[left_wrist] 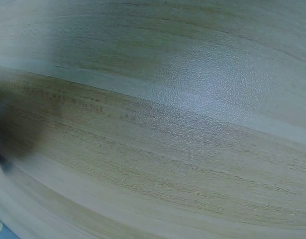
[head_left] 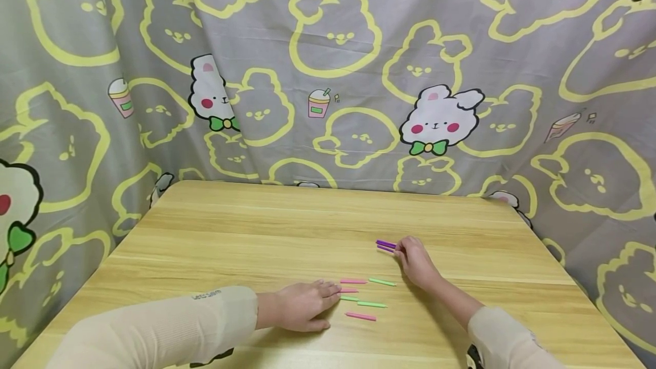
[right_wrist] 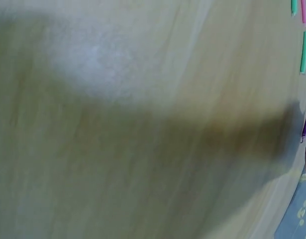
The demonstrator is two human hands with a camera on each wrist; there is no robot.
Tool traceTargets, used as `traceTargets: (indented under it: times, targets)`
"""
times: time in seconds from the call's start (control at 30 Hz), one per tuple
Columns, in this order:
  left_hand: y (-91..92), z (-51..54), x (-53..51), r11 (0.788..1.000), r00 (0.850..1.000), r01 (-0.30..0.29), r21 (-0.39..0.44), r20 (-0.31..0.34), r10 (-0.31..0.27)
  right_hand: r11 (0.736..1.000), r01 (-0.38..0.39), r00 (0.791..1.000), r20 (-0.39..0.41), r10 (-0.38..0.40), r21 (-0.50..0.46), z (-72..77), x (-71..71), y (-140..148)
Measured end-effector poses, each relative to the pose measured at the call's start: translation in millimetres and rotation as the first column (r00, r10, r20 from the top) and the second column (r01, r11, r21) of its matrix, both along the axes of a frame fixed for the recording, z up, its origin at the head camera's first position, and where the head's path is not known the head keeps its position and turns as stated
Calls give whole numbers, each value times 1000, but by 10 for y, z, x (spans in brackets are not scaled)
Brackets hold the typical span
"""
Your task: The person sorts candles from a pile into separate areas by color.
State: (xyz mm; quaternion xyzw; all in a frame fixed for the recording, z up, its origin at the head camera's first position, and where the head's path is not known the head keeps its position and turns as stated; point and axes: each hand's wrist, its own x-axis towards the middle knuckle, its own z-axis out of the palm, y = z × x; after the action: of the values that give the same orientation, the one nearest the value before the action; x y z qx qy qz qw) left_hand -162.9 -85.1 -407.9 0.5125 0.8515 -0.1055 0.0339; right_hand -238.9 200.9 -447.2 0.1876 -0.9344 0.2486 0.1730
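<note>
"While the left hand (head_left: 306, 306) is laid on the wooden table (head_left: 256, 232), how are its fingers found?"

"Fairly straight, slightly spread. The left ends of a middle pink stick (head_left: 349, 290) and a middle green stick (head_left: 349, 299) are reached by the fingertips; whether covered or only touched cannot be told."

"And the right hand (head_left: 417, 263)?"

"Fingers curled, gap narrow. Purple sticks (head_left: 385, 245) are pinched at their right ends, the free ends pointed left of the fingertips."

"Other sticks noted?"

"An upper pink stick (head_left: 353, 281) is seen just right of the left fingertips; an upper green stick (head_left: 382, 282) lies between both hands' fingers. A lower green stick (head_left: 372, 304) and a lower pink stick (head_left: 361, 317) are placed right of the left fingers, the pink one nearer the person."

"Farther out?"

"Beyond all fingers, a patterned curtain (head_left: 266, 44) is hung."
</note>
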Motion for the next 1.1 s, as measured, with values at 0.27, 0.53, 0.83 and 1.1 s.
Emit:
traceTargets:
  times: [0.27,0.53,0.83,1.1]
  targets:
    - [2,-7,1,1000,1000,0,-2,0,0,1000,13,1000,1,-13,16,-80,-15,-2]
    - [0,-16,4,1000,1000,-4,-4,2,4,1000,-15,1000,-27,16,25,-147,-67,-2]
    - [-7,-24,2,1000,1000,-10,-10,-1,10,999,-13,1000,-10,13,32,-130,-78,-2]
    - [-9,-15,2,1000,1000,-10,-3,8,10,999,-25,1000,-7,25,39,-90,-70,-8]
